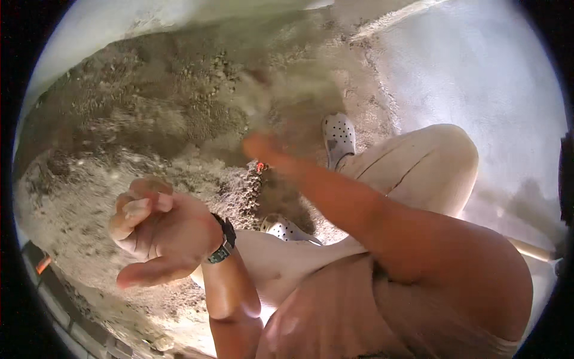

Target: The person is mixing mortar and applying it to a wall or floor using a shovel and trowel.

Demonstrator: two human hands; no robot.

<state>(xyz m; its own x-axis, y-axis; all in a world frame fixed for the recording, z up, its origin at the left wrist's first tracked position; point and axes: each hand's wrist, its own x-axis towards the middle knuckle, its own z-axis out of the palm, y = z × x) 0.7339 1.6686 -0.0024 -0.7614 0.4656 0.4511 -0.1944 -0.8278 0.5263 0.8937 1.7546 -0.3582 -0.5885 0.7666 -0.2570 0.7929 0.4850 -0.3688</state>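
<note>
My left hand (164,230), with a dark watch at the wrist, is raised palm up at the lower left, its fingers loosely curled and the thumb apart, holding nothing. My right hand (263,148) reaches over the middle of a heap of sandy grey-brown material (131,107) and is smeared by motion; a blurred greyish shape lies beyond it, and I cannot make out whether the hand grips it. A small orange-red bit (260,167) shows just below that hand.
My feet in pale perforated clogs (338,134) are on the dirt, knees bent. A smooth pale grey surface (466,72) runs along the right, with a wooden handle (526,248) low there. Grey blocks (57,305) and an orange piece (43,263) are at the lower left rim.
</note>
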